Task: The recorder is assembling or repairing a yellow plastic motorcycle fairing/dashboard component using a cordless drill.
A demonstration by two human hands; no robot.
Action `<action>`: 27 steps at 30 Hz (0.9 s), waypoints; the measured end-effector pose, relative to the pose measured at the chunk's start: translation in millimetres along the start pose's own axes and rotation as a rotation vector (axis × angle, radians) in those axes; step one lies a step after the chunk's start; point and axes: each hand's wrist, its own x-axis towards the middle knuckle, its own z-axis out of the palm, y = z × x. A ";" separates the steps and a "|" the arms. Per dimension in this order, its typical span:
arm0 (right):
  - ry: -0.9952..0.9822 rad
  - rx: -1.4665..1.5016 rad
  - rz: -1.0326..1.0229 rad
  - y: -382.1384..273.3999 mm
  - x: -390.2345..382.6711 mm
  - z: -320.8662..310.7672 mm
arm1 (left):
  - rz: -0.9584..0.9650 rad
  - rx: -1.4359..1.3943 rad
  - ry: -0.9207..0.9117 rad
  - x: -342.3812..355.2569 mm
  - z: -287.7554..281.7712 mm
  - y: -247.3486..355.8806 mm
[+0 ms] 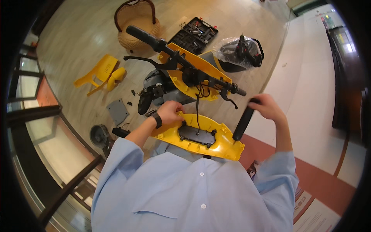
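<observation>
A yellow scooter panel (185, 145) lies inner side up, close to my body. A dark instrument unit (196, 135) sits in its middle, and a black cable (198, 110) runs from it up to the handlebar assembly. My left hand (171, 112) is closed on the panel's far left edge. In my right hand (267, 107) is a black cylindrical screwdriver (244, 123), gripped at its upper end. It tilts down, with its lower end at the panel's right end; whether the tip touches a screw is hidden.
Just beyond stands the scooter handlebar (181, 62) with its yellow cover (205, 65). Yellow plastic parts (101, 73), a grey plate (117, 111) and an open toolbox (194, 34) lie on the floor. A wicker chair (138, 27) and a plastic-wrapped seat (237, 54) stand farther off.
</observation>
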 end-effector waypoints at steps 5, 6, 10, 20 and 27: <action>-0.525 -0.323 0.011 -16.8 85.2 102.9 | 0.029 0.038 -0.126 25.1 -7.3 0.1; -0.552 -0.333 0.014 -15.1 95.7 125.6 | 0.010 0.015 -0.153 28.3 -6.2 -2.5; -0.494 -0.162 0.137 -19.9 115.6 194.8 | 0.010 0.028 -0.175 26.3 -5.6 -14.1; -0.584 -0.032 -0.079 -48.2 127.1 195.6 | 0.011 -0.087 -0.139 22.2 1.7 -29.2; -0.693 -0.019 -0.196 -58.1 133.1 185.3 | 0.077 -0.103 -0.097 27.8 5.4 -27.0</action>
